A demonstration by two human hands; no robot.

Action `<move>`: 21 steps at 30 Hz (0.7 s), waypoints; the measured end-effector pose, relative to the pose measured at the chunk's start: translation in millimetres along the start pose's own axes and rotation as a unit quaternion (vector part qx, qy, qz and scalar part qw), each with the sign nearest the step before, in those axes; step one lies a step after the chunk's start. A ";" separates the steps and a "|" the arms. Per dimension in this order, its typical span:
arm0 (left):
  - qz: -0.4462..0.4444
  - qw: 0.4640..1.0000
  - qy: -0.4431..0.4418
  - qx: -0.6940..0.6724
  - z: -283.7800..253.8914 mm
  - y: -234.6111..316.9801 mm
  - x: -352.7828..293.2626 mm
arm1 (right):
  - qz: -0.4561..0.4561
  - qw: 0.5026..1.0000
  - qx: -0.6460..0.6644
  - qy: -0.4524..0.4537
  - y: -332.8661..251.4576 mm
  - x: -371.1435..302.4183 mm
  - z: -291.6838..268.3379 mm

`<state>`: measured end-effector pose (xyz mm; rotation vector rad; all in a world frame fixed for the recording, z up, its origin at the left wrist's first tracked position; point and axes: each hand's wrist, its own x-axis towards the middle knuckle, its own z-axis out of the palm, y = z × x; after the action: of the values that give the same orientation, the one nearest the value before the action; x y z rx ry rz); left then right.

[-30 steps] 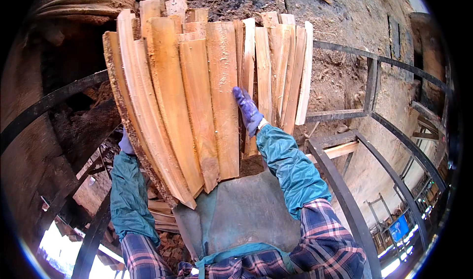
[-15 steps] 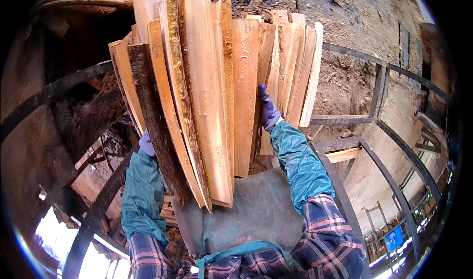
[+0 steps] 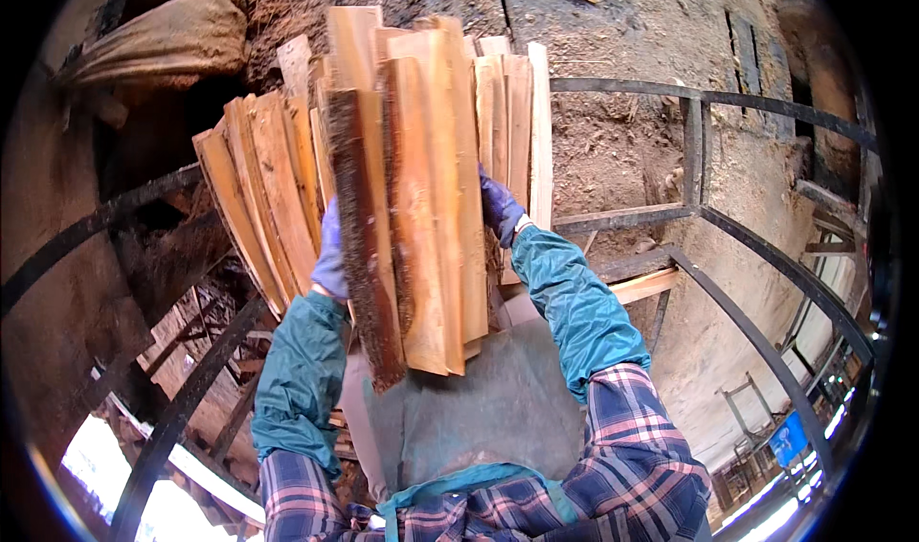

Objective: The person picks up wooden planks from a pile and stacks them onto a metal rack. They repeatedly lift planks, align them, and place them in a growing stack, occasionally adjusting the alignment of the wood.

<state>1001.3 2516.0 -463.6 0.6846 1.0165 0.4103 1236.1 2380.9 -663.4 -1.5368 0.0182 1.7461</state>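
Note:
A bundle of rough wooden slats (image 3: 426,226), some edged with dark bark, is squeezed between my two gloved hands. My left hand (image 3: 331,250), in a purple glove, presses the bundle's left side against a bark-covered piece; its fingertips are partly hidden. On the other side my right hand (image 3: 500,207) clamps the bundle, with fingers pointing away from me. More slats (image 3: 268,183) lean in a fan to the left of the bundle. Further slats (image 3: 517,130) stand behind and to the right of my right hand.
Dark metal frame bars (image 3: 632,87) curve around the wood on both sides. A brown sack (image 3: 172,39) hangs at the far left. A grey apron (image 3: 479,413) covers my front. Behind the wood lies a rough, dirt-covered surface (image 3: 622,25). A blue object (image 3: 788,440) is far right.
Both hands have come closer together around a smaller bundle, the left one moving right. That bundle now stands apart from the slats on the left, and the view has shifted somewhat.

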 end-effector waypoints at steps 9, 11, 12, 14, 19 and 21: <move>0.060 0.844 0.309 0.433 105.1 -68.5 40.6 | -0.046 0.993 0.085 0.067 -29.6 -7.2 -84.3; 0.042 0.837 0.315 0.445 110.0 -70.9 33.3 | 0.105 0.992 0.027 0.066 -76.7 -25.7 -74.9; 0.035 0.837 0.302 0.454 117.0 -69.4 29.4 | 0.095 0.993 0.040 0.059 -82.6 -27.8 -81.5; 0.038 0.863 0.247 0.438 130.0 -64.5 20.1 | 0.003 0.993 0.111 0.047 -83.0 -15.7 -94.4; 0.262 0.793 0.213 0.507 75.5 -65.0 7.1 | 0.011 0.984 0.153 0.090 -84.9 -39.1 -116.4; 0.025 0.995 0.097 -0.030 12.4 -149.6 15.7 | 0.032 0.986 0.131 0.101 -102.7 -35.4 -108.7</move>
<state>1020.2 2413.2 -572.6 0.6263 1.1662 0.5577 1381.6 2378.9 -613.9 -1.5235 0.3876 1.5576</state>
